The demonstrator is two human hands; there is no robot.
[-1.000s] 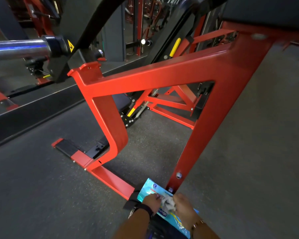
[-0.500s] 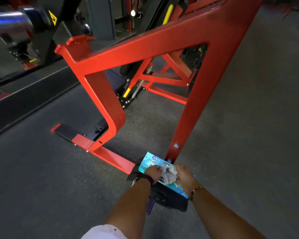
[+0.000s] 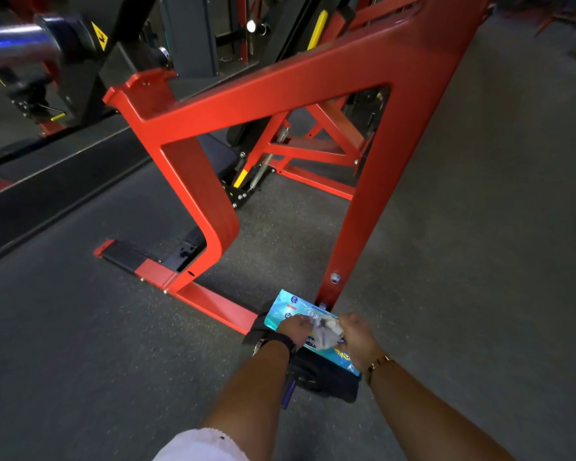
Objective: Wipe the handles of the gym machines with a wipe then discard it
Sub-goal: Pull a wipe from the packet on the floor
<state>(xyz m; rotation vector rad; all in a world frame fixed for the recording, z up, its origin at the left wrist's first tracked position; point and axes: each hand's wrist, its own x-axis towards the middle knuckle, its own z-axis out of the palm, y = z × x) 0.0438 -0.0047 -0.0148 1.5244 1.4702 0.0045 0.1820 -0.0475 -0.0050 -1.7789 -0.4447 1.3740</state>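
- The wipe [image 3: 326, 332] is a small, crumpled wad, whitish-grey and damp-looking, bunched into soft folds rather than spread flat.
- It is held between the two hands just above a turquoise wipe packet [image 3: 288, 309], down at six o'clock from the foot of the red machine frame [image 3: 313, 81].
- The left hand [image 3: 295, 329] pinches the wipe from nine o'clock, fingers curled tight on its edge. The right hand [image 3: 358, 336] grips it from three o'clock, fingers likewise clamped on it.
- The packet lies partly on a black bag [image 3: 326, 377] on the grey floor [image 3: 479, 227], touching the frame's upright.
- A dark band [image 3: 281, 342] circles the left wrist and a gold bracelet [image 3: 379, 362] the right.
- A chrome bar [image 3: 10, 44] juts in at ten o'clock.
- Against half a second ago, hands, wipe and packet sit in the same spot and the grip looks unchanged. A second ago only the wrists showed, whereas now both forearms and a white sleeve [image 3: 200, 444] are in sight.
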